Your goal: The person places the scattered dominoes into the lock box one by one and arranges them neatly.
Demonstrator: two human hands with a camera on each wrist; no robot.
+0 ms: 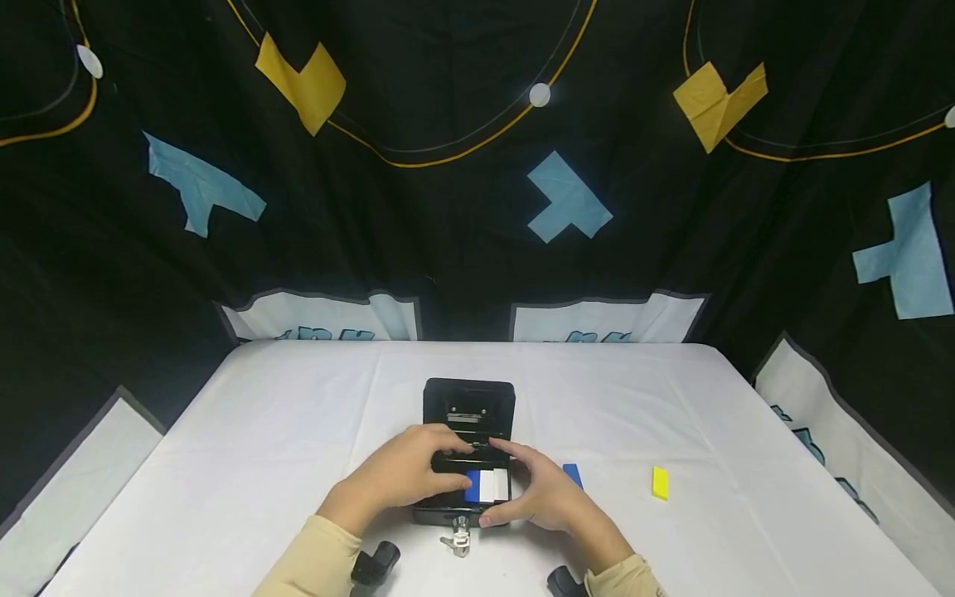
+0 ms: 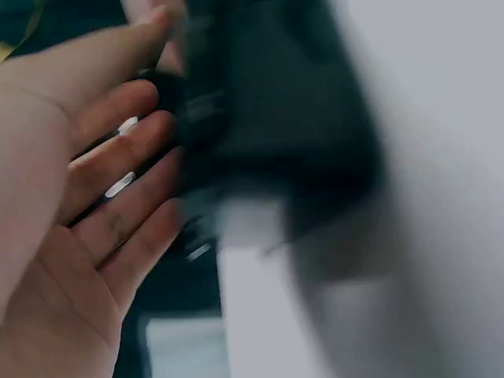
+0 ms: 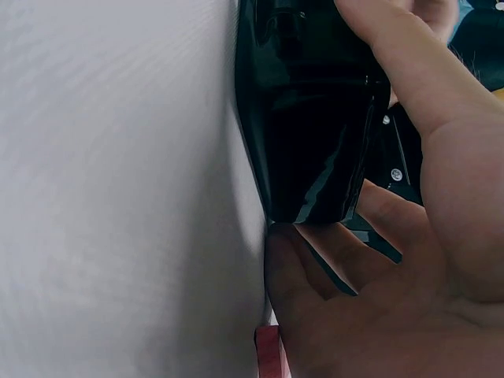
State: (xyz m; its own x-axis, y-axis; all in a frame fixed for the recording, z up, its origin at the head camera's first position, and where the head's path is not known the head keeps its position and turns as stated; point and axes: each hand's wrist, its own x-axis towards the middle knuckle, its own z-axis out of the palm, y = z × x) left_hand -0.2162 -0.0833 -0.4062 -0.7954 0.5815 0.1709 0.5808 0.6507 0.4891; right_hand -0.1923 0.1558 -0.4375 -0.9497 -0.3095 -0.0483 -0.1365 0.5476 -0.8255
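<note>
A black metal cash box [image 1: 440,516] stands on the white table with its lid [image 1: 468,394] raised. Inside lie a blue block [image 1: 472,486] and white blocks [image 1: 493,486], side by side. From the left, my left hand [image 1: 406,468] reaches over the box; its thumb tip is at the blue block, its other fingers loosely bent towards the back. My right hand [image 1: 548,489] spans the box's right end, thumb at the front edge, index finger by the hinge side. A key [image 1: 460,537] hangs from the front lock. The left wrist view is blurred.
To the right on the table lie another blue block [image 1: 573,474], partly behind my right hand, and a yellow block [image 1: 660,482]. The right wrist view shows a red strip-like piece [image 3: 268,352] beside that hand. A dark curtain [image 1: 462,232] hangs behind the table.
</note>
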